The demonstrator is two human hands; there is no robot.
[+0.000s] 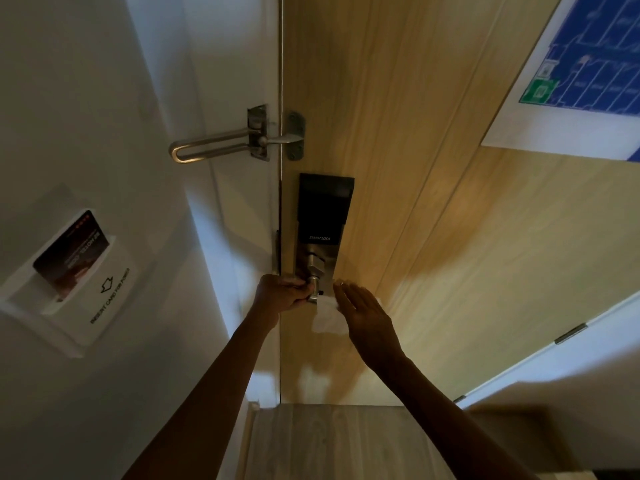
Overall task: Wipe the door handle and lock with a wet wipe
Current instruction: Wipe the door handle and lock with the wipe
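Left hand [282, 292]: fingers curled tight around door handle [313, 289] below the lock [323, 216]. Right hand [363, 313]: fingers spread flat, pressing wet wipe [325, 315] against door, just right of handle.

One head-worn wide-angle view looks forward and down from close range at the door [398, 168], wall [86, 133] at left.

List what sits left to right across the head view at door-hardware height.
Key card in its wall holder → swing bar latch → left hand on the door handle → wet wipe → right hand → floor plan sign.
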